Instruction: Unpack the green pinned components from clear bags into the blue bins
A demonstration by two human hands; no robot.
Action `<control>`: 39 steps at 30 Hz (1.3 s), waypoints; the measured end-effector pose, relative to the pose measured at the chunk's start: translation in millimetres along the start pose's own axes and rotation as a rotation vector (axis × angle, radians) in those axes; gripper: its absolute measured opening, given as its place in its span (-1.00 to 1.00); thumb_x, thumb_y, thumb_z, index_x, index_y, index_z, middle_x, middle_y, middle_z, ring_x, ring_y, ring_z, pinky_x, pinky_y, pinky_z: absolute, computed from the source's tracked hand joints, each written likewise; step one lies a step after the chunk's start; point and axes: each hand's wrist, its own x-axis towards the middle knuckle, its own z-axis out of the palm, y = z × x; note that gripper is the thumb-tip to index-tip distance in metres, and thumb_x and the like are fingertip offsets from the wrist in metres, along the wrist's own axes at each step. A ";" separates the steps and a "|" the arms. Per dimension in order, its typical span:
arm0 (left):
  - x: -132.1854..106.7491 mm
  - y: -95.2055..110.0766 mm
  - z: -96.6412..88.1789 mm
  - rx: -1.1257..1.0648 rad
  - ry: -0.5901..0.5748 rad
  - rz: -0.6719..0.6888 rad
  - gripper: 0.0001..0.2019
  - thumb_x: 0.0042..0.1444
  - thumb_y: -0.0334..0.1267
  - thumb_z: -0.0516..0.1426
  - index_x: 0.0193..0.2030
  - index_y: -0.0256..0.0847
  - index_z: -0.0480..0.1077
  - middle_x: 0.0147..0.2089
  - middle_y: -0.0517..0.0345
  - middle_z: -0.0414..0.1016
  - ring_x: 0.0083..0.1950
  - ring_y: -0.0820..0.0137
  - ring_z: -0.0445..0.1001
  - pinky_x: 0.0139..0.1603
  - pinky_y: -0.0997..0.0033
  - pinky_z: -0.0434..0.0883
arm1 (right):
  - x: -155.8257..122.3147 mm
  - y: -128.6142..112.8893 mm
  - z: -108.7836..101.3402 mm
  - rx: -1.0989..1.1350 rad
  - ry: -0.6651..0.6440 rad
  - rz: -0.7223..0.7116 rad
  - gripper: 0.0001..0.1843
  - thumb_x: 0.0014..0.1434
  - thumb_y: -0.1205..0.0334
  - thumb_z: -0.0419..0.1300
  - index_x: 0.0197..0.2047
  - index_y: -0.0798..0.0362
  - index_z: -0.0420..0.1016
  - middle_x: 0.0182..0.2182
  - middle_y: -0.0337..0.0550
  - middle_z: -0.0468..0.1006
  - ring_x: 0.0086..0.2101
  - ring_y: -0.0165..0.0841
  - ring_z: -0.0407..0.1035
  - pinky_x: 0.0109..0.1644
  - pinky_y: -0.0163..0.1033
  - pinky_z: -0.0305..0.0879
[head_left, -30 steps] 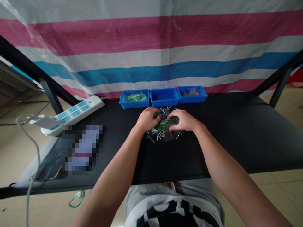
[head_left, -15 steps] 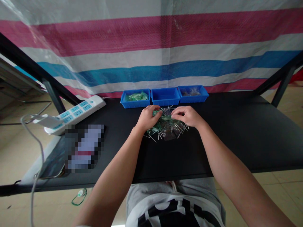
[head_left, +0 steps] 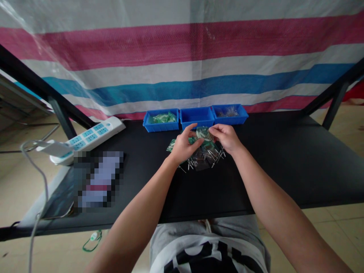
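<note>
A loose pile of small clear and green plastic packets with thin metal pins (head_left: 203,157) lies on the black table in front of me. Pinched between the thumb and fingers of my right hand (head_left: 228,138) is a small green plastic packet (head_left: 203,132), raised just above the pile. My left hand (head_left: 184,145) is at the pile's left side, thumb and fingers apart, close to the packet's left edge. Part of the pile is hidden beneath this hand. What the packet contains is too small to make out.
Behind the pile stand three blue bins: the left bin (head_left: 161,128) holds green packets, the middle bin (head_left: 196,113) shows a bare bottom, the right bin (head_left: 231,120) holds clear ones. A white power strip (head_left: 95,134) and a blurred-out flat object (head_left: 104,178) lie left.
My right hand has lifted a green packet from the pile, holding it up a little. My left hand has shifted right and its fingers have spread. The view has moved slightly.
</note>
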 end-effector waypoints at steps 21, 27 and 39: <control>4.8 -2.8 -3.9 0.023 0.164 0.138 -0.69 -0.04 -0.56 0.03 -0.36 -0.18 0.55 0.04 0.08 0.54 -0.02 0.36 0.52 0.05 0.23 0.48 | -1.2 5.3 -0.3 -0.039 -0.115 -0.163 -0.87 -0.19 0.15 0.44 -0.57 -0.04 0.60 0.01 -0.16 0.58 0.04 -0.17 0.39 0.21 0.02 0.23; 3.7 -3.2 -2.7 -0.023 0.150 0.054 -0.82 0.01 -0.46 0.12 -0.31 -0.21 0.54 -0.20 0.10 0.60 -0.18 0.37 0.53 -0.06 0.31 0.46 | -3.2 5.0 2.9 0.090 -0.101 -0.079 -0.81 -0.28 0.20 0.49 -0.51 -0.01 0.63 -0.20 -0.14 0.67 -0.09 -0.16 0.50 0.06 -0.03 0.37; 1.4 -3.1 2.0 -0.174 0.111 -0.050 -0.58 0.12 -0.17 0.17 0.12 -0.21 0.32 -0.50 0.31 0.31 -0.49 0.52 0.29 -0.42 0.50 0.30 | -5.8 5.2 7.6 0.000 -0.089 -0.034 -0.64 -0.18 0.06 0.45 -0.32 0.07 0.59 -0.37 -0.14 0.66 -0.36 -0.27 0.53 -0.17 -0.13 0.43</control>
